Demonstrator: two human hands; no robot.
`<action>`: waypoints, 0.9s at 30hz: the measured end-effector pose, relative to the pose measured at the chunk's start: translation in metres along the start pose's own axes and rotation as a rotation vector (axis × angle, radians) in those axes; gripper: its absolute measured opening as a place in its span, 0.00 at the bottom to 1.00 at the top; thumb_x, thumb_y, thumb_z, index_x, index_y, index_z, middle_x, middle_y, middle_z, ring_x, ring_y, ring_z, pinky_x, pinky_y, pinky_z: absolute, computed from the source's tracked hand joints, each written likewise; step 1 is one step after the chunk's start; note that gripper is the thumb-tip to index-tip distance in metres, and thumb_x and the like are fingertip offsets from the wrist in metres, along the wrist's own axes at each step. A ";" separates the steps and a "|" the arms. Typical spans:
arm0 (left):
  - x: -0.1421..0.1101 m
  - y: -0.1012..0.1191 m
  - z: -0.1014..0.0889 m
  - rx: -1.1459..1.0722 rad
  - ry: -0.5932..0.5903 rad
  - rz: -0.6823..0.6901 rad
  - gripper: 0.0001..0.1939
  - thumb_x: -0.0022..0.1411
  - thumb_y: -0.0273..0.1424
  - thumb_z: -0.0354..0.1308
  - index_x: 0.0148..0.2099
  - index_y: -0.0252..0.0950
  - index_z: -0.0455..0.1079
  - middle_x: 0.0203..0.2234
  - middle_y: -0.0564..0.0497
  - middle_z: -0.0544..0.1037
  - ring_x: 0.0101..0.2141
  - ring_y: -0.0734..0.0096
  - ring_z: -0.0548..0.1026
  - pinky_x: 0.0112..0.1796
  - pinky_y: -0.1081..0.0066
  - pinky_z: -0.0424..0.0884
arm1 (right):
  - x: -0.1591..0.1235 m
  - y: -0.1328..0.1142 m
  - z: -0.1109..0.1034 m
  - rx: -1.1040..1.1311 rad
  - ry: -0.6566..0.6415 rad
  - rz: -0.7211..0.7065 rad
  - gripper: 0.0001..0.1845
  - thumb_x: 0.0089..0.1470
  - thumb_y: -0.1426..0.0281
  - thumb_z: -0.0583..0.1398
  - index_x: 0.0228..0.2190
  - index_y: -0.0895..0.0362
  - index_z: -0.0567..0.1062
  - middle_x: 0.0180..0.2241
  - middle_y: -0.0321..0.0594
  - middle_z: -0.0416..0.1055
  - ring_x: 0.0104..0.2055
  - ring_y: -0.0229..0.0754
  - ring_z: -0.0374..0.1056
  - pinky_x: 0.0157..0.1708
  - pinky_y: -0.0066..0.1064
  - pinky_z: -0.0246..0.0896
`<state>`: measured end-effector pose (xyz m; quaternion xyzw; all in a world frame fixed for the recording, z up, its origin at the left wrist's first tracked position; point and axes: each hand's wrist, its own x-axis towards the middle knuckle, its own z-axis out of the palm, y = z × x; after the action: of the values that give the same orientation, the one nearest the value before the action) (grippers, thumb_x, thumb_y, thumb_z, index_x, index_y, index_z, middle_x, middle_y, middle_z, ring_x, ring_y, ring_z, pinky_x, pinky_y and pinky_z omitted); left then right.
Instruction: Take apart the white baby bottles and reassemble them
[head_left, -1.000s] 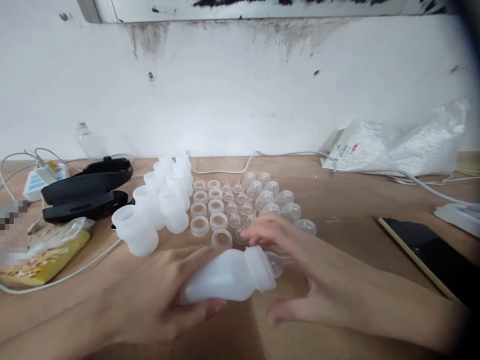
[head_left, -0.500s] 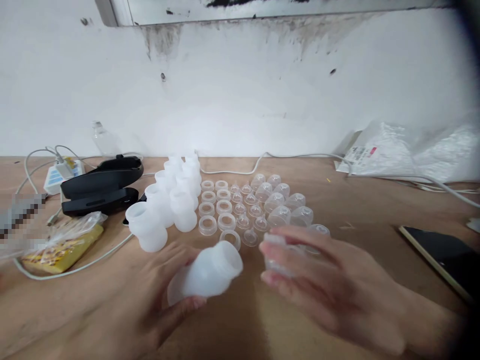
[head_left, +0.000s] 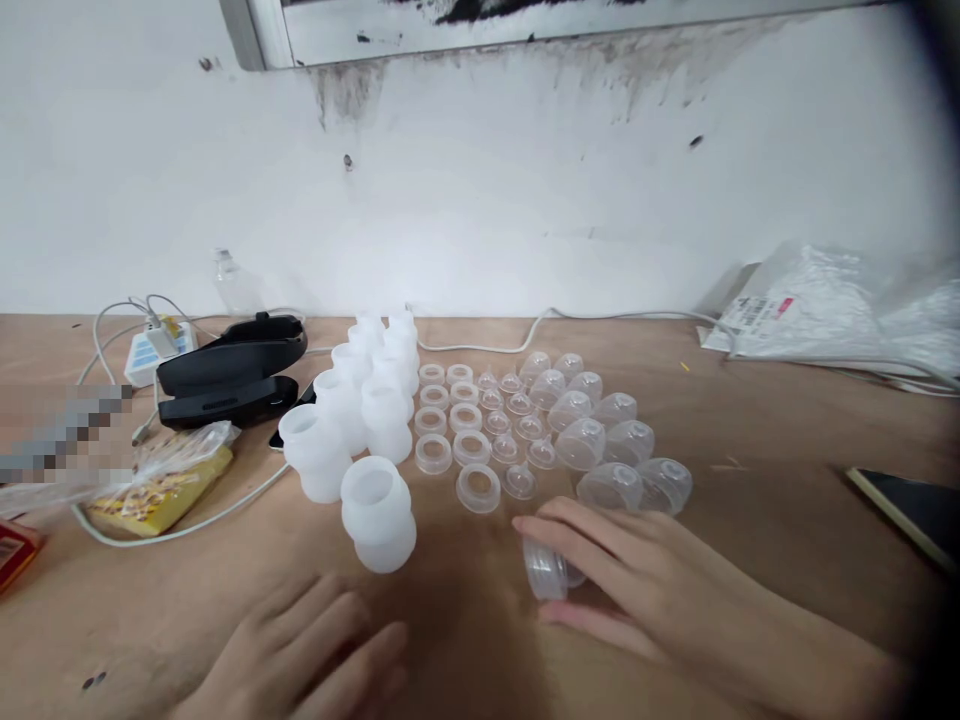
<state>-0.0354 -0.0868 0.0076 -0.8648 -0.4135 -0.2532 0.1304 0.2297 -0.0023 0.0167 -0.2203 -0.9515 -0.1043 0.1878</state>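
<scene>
A white translucent baby bottle (head_left: 379, 520) stands upright and uncapped at the front of the bottle rows. Just below it, my left hand (head_left: 300, 650) is empty, with its fingers loosely bent and a little apart. My right hand (head_left: 615, 570) grips a clear collar ring (head_left: 544, 568) by its edges, tipped on its side; a clear nipple shape shows behind it, partly hidden by the fingers. Beyond the hands lie loose collar rings (head_left: 478, 488), clear nipples (head_left: 519, 481) and dome caps (head_left: 581, 444), in rows. More bottles (head_left: 319, 455) stand to the left.
A black case (head_left: 229, 375), a power strip (head_left: 161, 350) and a yellow packet (head_left: 169, 495) lie on the left. White plastic bags (head_left: 817, 300) rest against the wall at right. A phone (head_left: 907, 510) lies at the right edge. White cables run along the back.
The collar ring with nipple has come off the bottle in my right hand. My left hand has stood the bottle upright, let go and drawn back. The view has shifted left.
</scene>
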 end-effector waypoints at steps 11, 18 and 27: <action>0.019 -0.023 0.017 0.079 -0.294 -0.220 0.15 0.63 0.37 0.44 0.48 0.36 0.60 0.28 0.50 0.74 0.26 0.66 0.74 0.24 0.69 0.68 | -0.009 -0.003 0.005 0.072 -0.158 0.141 0.18 0.56 0.60 0.50 0.37 0.61 0.70 0.36 0.47 0.66 0.26 0.40 0.68 0.21 0.30 0.64; 0.022 -0.027 0.020 0.075 -0.237 -0.195 0.14 0.63 0.36 0.43 0.46 0.36 0.62 0.26 0.52 0.73 0.25 0.69 0.73 0.24 0.72 0.67 | -0.004 -0.003 -0.003 0.216 -0.228 0.230 0.18 0.55 0.73 0.45 0.42 0.62 0.69 0.37 0.47 0.64 0.29 0.38 0.67 0.27 0.31 0.66; 0.023 -0.030 0.015 0.083 -0.226 -0.137 0.12 0.63 0.35 0.44 0.46 0.36 0.62 0.25 0.52 0.73 0.24 0.68 0.74 0.23 0.71 0.67 | -0.005 -0.002 -0.010 0.328 -0.307 0.305 0.09 0.55 0.71 0.50 0.36 0.58 0.69 0.34 0.41 0.63 0.29 0.36 0.64 0.29 0.30 0.64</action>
<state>-0.0415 -0.0467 0.0077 -0.8513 -0.4939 -0.1454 0.1010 0.2361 -0.0089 0.0239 -0.3409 -0.9289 0.1152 0.0879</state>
